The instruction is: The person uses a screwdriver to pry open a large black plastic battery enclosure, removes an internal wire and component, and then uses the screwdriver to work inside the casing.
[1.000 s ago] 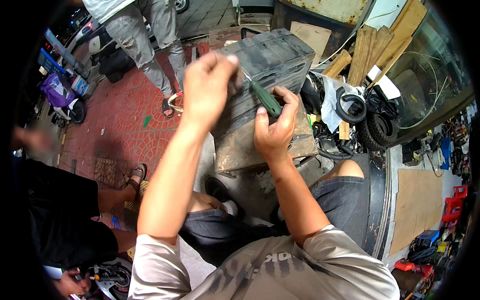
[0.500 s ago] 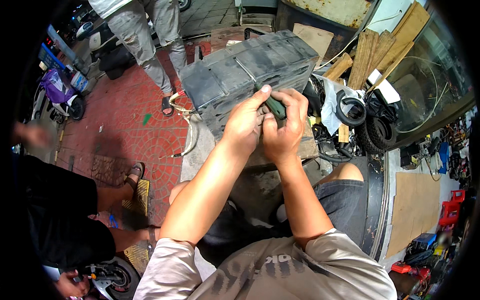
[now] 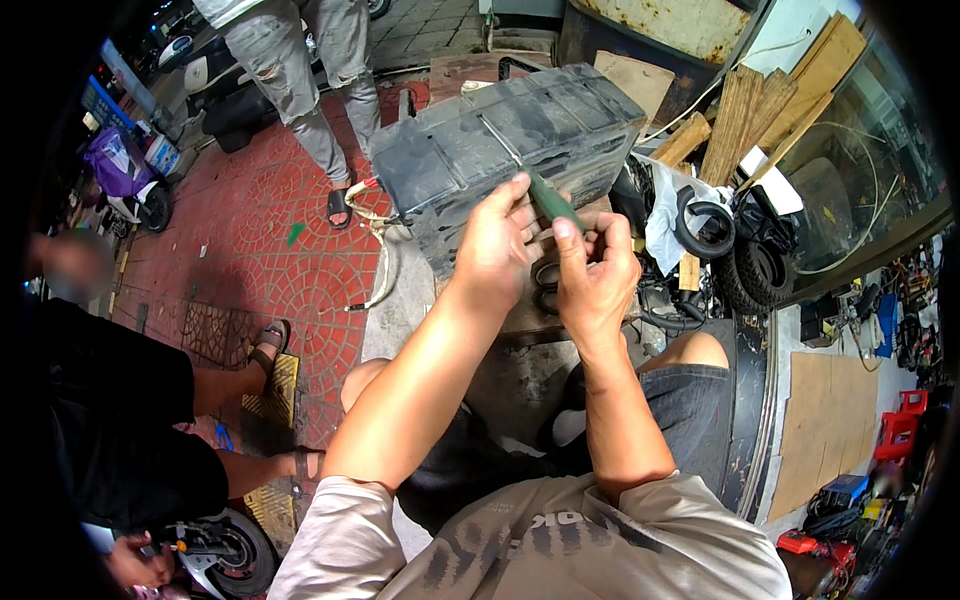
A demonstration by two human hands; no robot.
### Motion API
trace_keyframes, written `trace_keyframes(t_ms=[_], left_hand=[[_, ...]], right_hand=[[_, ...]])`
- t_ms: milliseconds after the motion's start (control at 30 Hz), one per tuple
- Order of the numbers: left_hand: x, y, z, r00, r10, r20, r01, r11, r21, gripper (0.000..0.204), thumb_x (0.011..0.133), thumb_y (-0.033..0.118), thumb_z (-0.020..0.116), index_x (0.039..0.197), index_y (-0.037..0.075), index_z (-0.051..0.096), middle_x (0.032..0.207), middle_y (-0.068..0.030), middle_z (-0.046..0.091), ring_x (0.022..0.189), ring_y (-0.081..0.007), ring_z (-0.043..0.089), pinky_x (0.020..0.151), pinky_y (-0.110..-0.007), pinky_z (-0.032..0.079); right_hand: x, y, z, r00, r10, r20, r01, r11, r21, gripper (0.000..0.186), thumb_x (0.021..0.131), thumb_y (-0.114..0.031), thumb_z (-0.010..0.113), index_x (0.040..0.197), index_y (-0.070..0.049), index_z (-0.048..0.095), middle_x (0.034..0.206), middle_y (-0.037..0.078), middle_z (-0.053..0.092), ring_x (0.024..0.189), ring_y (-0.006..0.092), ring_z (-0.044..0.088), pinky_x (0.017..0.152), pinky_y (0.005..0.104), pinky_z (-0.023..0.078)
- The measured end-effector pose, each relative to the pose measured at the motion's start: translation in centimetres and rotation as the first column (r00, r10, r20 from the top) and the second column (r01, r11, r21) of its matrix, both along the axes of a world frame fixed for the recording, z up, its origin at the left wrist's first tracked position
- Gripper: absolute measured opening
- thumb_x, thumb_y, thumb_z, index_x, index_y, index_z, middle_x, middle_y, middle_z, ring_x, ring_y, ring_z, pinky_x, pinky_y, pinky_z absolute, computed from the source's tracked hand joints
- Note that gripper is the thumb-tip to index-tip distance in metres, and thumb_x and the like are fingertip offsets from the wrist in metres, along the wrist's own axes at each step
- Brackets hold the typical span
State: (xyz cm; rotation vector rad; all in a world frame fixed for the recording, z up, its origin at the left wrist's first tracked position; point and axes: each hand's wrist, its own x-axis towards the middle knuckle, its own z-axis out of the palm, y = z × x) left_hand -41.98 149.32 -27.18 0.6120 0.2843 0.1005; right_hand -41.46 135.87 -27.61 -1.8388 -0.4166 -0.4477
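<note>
In both hands I hold a screwdriver point(image 3: 548, 198) with a dark green handle. Its metal shaft points up and away, over the top of a dusty black battery case point(image 3: 425, 160) with seams across it. My left hand point(image 3: 492, 245) pinches the front part of the handle between thumb and fingers. Farther back on the handle, my right hand point(image 3: 598, 275) has its thumb and curled fingers closed around the end. Pale wires point(image 3: 380, 255) come out at the case's left side. Between my hands, dark loop-shaped handles point(image 3: 545, 285) lie on the surface below; their kind is unclear.
One person in torn grey jeans point(image 3: 280, 75) stands beyond the case on the left; another in black shorts point(image 3: 130, 400) is close on my left. Wooden boards point(image 3: 735, 120), a black tyre point(image 3: 760, 270) and a white plastic bag point(image 3: 665, 215) crowd the right side.
My right hand has shifted slightly right and back, its fingers looser along the handle. More of the green handle and the dark loops below now show.
</note>
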Motion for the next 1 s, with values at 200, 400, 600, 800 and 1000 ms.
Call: trace_keyframes(t_ms=[200, 400, 600, 800, 1000], left_hand=[[1.0, 0.9, -1.5, 0.982, -0.16, 0.105, 0.169, 0.982, -0.084, 0.029, 0.112, 0.029, 0.058, 0.123, 0.002, 0.06, 0.11, -0.0202, 0.073, 0.098, -0.0352, 0.074, 0.094, -0.049, 0.063], [0.4, -0.2, -0.2, 0.998, 0.024, 0.059, -0.018, 0.996, -0.086, 0.035, 0.114, 0.032, 0.053, 0.125, 0.0, 0.062, 0.121, -0.0234, 0.073, 0.11, -0.0368, 0.071, 0.101, -0.05, 0.057], [1.1, 1.0, -1.8, 0.99, -0.128, 0.057, 0.132, 0.988, -0.075, 0.037, 0.112, 0.034, 0.058, 0.121, -0.001, 0.062, 0.119, -0.0248, 0.073, 0.105, -0.0374, 0.073, 0.096, -0.052, 0.06], [0.2, 0.1, 0.1, 0.999, -0.031, 0.043, 0.033, 0.998, -0.045, 0.035, 0.111, 0.023, 0.055, 0.136, -0.002, 0.055, 0.136, -0.0267, 0.067, 0.128, -0.0389, 0.064, 0.114, -0.056, 0.049], [0.8, 0.5, -0.8, 0.992, -0.095, 0.078, 0.103, 0.989, -0.105, 0.03, 0.11, 0.026, 0.061, 0.125, 0.0, 0.058, 0.125, -0.0237, 0.071, 0.108, -0.0376, 0.072, 0.096, -0.051, 0.061]], right_hand=[[0.2, 0.6, 0.4, 0.963, 0.072, 0.261, -0.089, 0.995, 0.054, 0.026, 0.093, -0.012, 0.082, 0.111, -0.002, 0.066, 0.086, 0.008, 0.065, 0.066, 0.0174, 0.057, 0.064, 0.0335, 0.05], [0.9, -1.2, -0.6, 0.994, 0.099, -0.049, -0.101, 0.994, -0.042, 0.029, 0.102, -0.029, 0.076, 0.106, -0.002, 0.068, 0.064, 0.006, 0.061, 0.06, 0.0171, 0.057, 0.058, 0.0351, 0.046], [0.1, 0.1, 0.3, 0.987, 0.163, 0.011, -0.163, 0.987, 0.005, 0.04, 0.09, -0.014, 0.084, 0.121, 0.0, 0.063, 0.082, 0.004, 0.065, 0.063, 0.0143, 0.058, 0.064, 0.0337, 0.054], [0.7, -1.8, 0.6, 0.958, 0.219, -0.184, -0.214, 0.976, 0.044, 0.03, 0.104, -0.031, 0.073, 0.1, -0.001, 0.07, 0.07, 0.005, 0.065, 0.063, 0.0136, 0.057, 0.059, 0.0334, 0.046], [0.3, -0.1, 0.4, 0.987, 0.159, -0.022, -0.158, 0.987, 0.037, 0.034, 0.092, -0.016, 0.084, 0.116, -0.001, 0.065, 0.076, 0.002, 0.062, 0.062, 0.0096, 0.05, 0.059, 0.029, 0.045]])
